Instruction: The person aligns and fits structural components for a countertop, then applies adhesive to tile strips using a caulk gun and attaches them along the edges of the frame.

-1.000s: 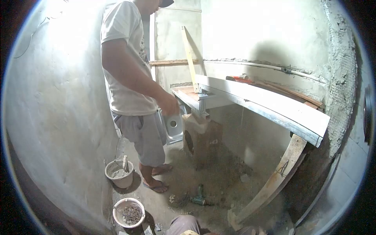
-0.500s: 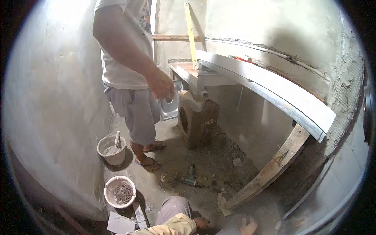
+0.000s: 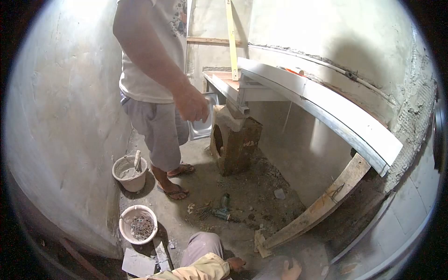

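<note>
At the bottom edge, my left hand [image 3: 237, 264] reaches out of a pale yellow sleeve [image 3: 205, 268] beside my bent knee [image 3: 203, 245]. Its fingers look curled, and what they hold, if anything, is hidden in shadow. Farther right, my right hand [image 3: 292, 270] is cut off by the frame edge, its thumb raised apart from the fingers. A blurred grey surface lies between the two hands. Just above my right hand is the foot of a slanting wooden prop [image 3: 322, 205]. A green power tool [image 3: 222, 213] lies on the floor ahead.
A person [image 3: 154, 93] in sandals stands ahead on the left. Near the left wall are a mortar bucket [image 3: 132, 185] and a bucket of nails [image 3: 122, 224]. A long white panel [image 3: 336, 105] overhangs the right side. A concrete block [image 3: 238, 151] and a yellow level [image 3: 232, 42] stand behind.
The view has tilted and shifted slightly, so the buckets and floor items appear a little higher and farther left. My right hand has moved slightly left; the standing person remains in place.
</note>
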`<control>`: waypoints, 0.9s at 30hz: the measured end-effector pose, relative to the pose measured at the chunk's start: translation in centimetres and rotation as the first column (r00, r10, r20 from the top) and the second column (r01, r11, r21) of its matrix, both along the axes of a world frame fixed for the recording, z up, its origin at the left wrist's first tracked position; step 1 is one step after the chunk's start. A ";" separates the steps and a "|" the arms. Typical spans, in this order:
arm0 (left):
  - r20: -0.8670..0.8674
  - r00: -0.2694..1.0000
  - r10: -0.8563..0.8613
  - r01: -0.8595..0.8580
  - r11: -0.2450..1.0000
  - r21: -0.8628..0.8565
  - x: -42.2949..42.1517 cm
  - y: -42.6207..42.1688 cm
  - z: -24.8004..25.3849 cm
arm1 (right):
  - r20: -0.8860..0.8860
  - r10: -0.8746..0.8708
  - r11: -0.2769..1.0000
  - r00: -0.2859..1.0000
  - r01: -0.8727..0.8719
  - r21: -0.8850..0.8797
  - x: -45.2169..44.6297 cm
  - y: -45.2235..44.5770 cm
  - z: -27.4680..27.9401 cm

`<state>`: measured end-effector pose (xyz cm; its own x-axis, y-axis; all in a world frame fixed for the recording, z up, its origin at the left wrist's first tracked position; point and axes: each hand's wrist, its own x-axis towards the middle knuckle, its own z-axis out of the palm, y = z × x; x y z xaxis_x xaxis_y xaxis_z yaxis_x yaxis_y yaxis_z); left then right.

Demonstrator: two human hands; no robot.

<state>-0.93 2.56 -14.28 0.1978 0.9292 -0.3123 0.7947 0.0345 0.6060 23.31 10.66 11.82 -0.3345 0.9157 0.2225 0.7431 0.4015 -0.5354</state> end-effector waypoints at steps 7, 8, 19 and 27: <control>-0.015 0.999 -0.033 0.033 0.999 -0.014 -0.4 -1.4 3.7 | 0.025 -0.002 0.996 1.000 0.005 -0.089 0.0 -0.1 0.2; 0.021 1.000 0.001 -0.003 0.999 0.053 -0.4 -2.0 4.7 | 0.030 0.001 0.996 1.000 0.001 -0.091 0.1 -0.1 0.1; -0.025 0.997 -0.068 0.063 0.986 -0.153 -0.6 -2.2 8.5 | -0.003 0.006 0.994 1.000 -0.006 -0.107 0.1 -0.1 0.3; -0.034 0.999 -0.008 0.008 1.000 -0.012 -0.6 -2.6 7.7 | 0.011 -0.025 0.996 1.000 0.026 -0.091 0.1 -0.2 0.1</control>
